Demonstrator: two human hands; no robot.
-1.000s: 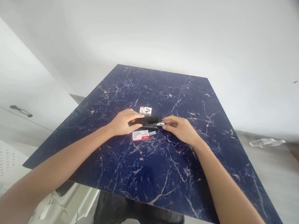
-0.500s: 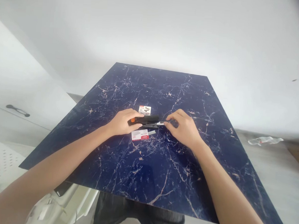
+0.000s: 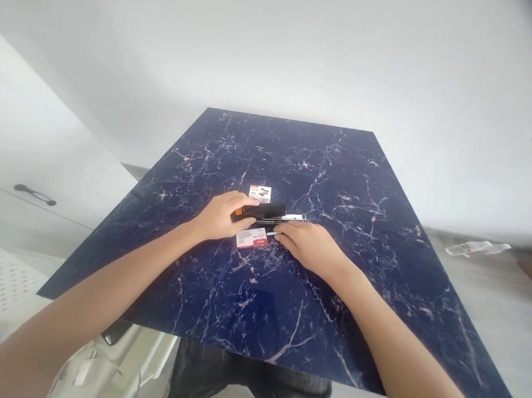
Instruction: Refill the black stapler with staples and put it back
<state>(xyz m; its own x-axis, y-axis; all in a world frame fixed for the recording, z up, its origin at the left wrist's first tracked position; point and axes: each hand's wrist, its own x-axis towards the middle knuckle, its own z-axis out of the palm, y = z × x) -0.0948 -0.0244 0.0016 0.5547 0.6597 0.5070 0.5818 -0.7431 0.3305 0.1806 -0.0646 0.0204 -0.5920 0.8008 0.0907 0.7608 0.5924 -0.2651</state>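
Observation:
My left hand (image 3: 220, 216) is wrapped around the back end of a black stapler (image 3: 269, 210) with an orange patch, lying on the table. A silvery metal piece (image 3: 297, 217) sticks out of the stapler's right end. Just in front of it, my right hand (image 3: 310, 245) pinches the right end of a thin pale strip of staples (image 3: 272, 233). The strip's left end meets a white and red staple box (image 3: 251, 238). Behind the stapler stands a second small white box (image 3: 260, 193) with a stapler picture on it.
The dark blue marble-patterned table (image 3: 250, 306) reaches back to a pale wall. A cabinet handle (image 3: 35, 195) is at the left. Clear plastic packaging (image 3: 477, 248) lies beyond the table's right edge.
My right hand has left the metal piece at the stapler's right end and moved toward me and left, onto the strip of staples. My left hand keeps its hold on the stapler.

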